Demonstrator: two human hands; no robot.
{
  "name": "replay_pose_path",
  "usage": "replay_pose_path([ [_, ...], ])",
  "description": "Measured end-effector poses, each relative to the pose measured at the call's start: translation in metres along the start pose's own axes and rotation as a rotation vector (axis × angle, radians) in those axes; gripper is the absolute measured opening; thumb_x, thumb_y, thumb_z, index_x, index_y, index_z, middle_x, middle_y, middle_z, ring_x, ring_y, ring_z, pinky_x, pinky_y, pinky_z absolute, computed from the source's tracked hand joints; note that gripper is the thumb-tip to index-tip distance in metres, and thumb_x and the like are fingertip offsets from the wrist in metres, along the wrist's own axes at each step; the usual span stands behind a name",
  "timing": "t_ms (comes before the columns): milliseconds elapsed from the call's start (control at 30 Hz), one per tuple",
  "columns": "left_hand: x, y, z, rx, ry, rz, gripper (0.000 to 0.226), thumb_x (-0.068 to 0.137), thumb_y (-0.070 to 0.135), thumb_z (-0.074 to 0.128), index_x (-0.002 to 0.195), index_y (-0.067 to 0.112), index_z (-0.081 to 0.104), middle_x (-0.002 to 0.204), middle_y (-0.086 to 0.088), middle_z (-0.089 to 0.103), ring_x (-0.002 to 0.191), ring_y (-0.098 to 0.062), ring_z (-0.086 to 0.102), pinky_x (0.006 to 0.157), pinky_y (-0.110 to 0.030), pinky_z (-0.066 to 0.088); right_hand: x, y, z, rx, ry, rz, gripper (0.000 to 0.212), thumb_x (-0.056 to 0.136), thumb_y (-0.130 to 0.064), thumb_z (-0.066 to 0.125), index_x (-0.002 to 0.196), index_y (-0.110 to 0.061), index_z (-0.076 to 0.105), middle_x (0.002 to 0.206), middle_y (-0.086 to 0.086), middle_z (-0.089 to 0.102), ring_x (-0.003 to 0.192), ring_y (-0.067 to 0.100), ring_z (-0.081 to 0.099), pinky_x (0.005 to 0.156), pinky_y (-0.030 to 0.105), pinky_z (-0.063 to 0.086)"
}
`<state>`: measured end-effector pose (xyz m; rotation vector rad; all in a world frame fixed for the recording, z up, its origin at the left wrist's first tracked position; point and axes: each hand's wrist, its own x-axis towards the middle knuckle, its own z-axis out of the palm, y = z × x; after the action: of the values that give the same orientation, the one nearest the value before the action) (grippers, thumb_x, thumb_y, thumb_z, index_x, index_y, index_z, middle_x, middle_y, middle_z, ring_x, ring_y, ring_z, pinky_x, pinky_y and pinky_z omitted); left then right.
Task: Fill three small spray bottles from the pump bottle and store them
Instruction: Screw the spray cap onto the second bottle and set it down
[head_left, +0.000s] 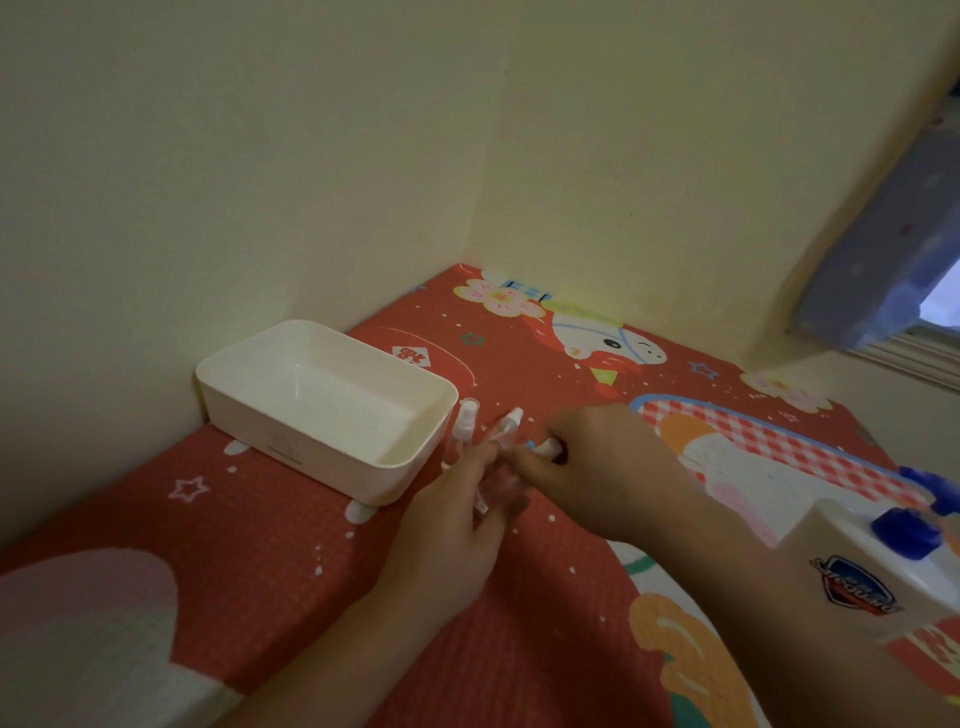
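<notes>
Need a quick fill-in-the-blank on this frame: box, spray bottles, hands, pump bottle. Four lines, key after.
1. The white box stands on the mat and holds ____ spray bottles.
2. One spray bottle stands upright right beside the ____.
3. The left hand holds a clear ____ bottle.
4. The pump bottle with the blue top is at the frame's ____ edge, beyond the right hand.

Missing words: no; box; spray; right

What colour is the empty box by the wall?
The box is plain creamy white, shown in the head view.
</notes>
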<state>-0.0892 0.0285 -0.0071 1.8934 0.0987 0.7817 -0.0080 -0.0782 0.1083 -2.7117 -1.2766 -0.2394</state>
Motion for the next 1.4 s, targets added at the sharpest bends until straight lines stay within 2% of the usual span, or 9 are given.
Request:
replay_pose_path([
  [100,0.001,-0.002,-0.001,0.013,-0.001,0.007,0.044,0.088,0.033,0.056,0.132,0.029,0.057,0.109,0.029,0.065,0.104,0.009,0.061,0.081,-0.007,0.047,0.000,-0.001,0.004,0.068,-0.021,0.012,0.036,0.093,-0.047,0.052,0.061,-0.030,0.047,0.055,-0.010,0.048,0.047,0.004,0.044,0.048,0.017,0.031],
  [233,0.004,-0.005,-0.002,0.045,-0.001,0.045,0.044,0.094,0.020,0.059,0.137,0.030,0.054,0.124,0.020,0.064,0.116,0.006,0.059,0.092,-0.012,0.048,-0.005,0.008,0.002,0.255,-0.113,-0.094,0.010,0.091,-0.038,0.060,0.096,-0.030,0.064,0.078,-0.016,0.064,0.067,0.000,0.060,0.060,0.019,0.049],
  [433,-0.001,-0.005,0.001,0.107,0.049,0.098,0.034,0.091,0.026,0.065,0.125,0.024,0.066,0.104,0.024,0.068,0.088,0.014,0.061,0.073,-0.006,0.045,-0.007,0.011,0.012,0.303,-0.015,-0.045,0.009,0.090,-0.030,0.064,0.085,-0.024,0.069,0.078,-0.013,0.070,0.070,0.002,0.065,0.066,0.029,0.056],
  [700,0.002,-0.007,0.000,0.124,0.118,0.124,0.040,0.092,0.022,0.067,0.132,0.024,0.061,0.116,0.014,0.070,0.104,0.002,0.065,0.082,-0.009,0.048,-0.010,0.002,0.028,0.368,0.120,0.033,0.015,0.089,-0.038,0.061,0.082,-0.025,0.059,0.069,-0.011,0.059,0.061,0.004,0.054,0.057,0.022,0.047],
  [967,0.003,-0.004,0.000,0.152,0.019,-0.004,0.057,0.090,0.032,0.066,0.142,0.040,0.045,0.129,0.026,0.059,0.114,0.012,0.055,0.091,-0.003,0.042,-0.010,0.009,0.043,0.447,0.165,0.076,0.013,0.087,-0.038,0.063,0.096,-0.030,0.068,0.084,-0.017,0.069,0.077,-0.001,0.064,0.072,0.028,0.056],
  [1033,0.000,-0.007,0.001,0.253,0.049,-0.048,0.046,0.089,0.032,0.067,0.132,0.037,0.053,0.116,0.024,0.061,0.099,0.008,0.059,0.081,-0.004,0.045,-0.003,0.015,0.045,0.409,0.199,0.124,0.015,0.087,-0.040,0.063,0.095,-0.028,0.067,0.084,-0.014,0.068,0.075,0.002,0.064,0.071,0.031,0.057],
  [1133,-0.006,-0.010,0.002,0.412,0.045,-0.115,0.006,0.091,0.034,0.060,0.096,0.031,0.060,0.086,0.014,0.065,0.071,-0.003,0.062,0.067,-0.026,0.054,0.009,0.021,0.053,0.363,0.215,0.180,0.020,0.086,-0.040,0.063,0.096,-0.023,0.066,0.083,-0.010,0.068,0.074,0.006,0.064,0.071,0.037,0.058],
  [1200,-0.009,-0.010,0.003,0.513,-0.012,-0.130,0.015,0.092,0.037,0.055,0.080,0.029,0.054,0.071,0.011,0.062,0.063,-0.006,0.059,0.061,-0.030,0.050,0.014,0.020,0.057,0.352,0.211,0.189,0.019,0.087,-0.039,0.064,0.094,-0.022,0.064,0.081,-0.010,0.066,0.072,0.006,0.062,0.069,0.036,0.057],
  [1400,-0.008,-0.007,0.000,0.576,-0.039,-0.148,0.023,0.094,0.039,0.049,0.073,0.030,0.042,0.069,0.010,0.059,0.062,-0.007,0.049,0.057,-0.023,0.031,0.030,0.012,0.073,0.297,0.172,0.177,0.020,0.085,-0.036,0.062,0.089,-0.017,0.064,0.075,-0.006,0.066,0.069,0.011,0.061,0.067,0.039,0.055],
])
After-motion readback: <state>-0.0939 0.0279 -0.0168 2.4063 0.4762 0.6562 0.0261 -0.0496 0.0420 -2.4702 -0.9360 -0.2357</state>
